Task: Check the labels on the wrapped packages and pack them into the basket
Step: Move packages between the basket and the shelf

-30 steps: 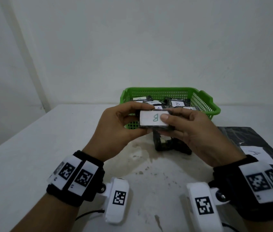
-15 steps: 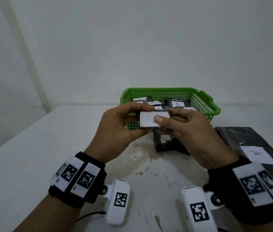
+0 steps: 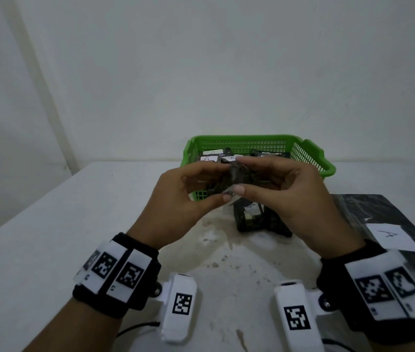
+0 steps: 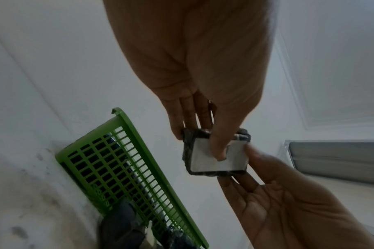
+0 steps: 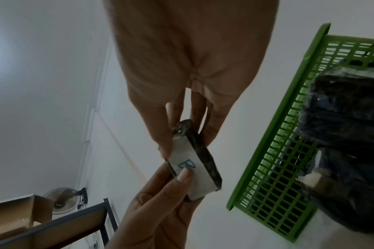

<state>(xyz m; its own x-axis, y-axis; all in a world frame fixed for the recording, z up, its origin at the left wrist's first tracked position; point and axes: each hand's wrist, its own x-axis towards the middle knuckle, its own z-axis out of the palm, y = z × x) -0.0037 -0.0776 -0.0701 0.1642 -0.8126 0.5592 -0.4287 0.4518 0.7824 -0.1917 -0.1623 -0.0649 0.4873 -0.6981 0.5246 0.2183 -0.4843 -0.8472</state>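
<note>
While pinched: package [image 3: 236, 182], both hands

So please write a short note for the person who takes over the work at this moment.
Left hand: pinches one end of the small wrapped package.
Right hand: pinches the other end; the package is above the table, in front of the basket.
Its label reads B, seen from the right wrist.
Done: several labelled packages lie in the basket.
Left: pack this one; another small package lies on the table below the hands, and a large one labelled A lies on the right.
</note>
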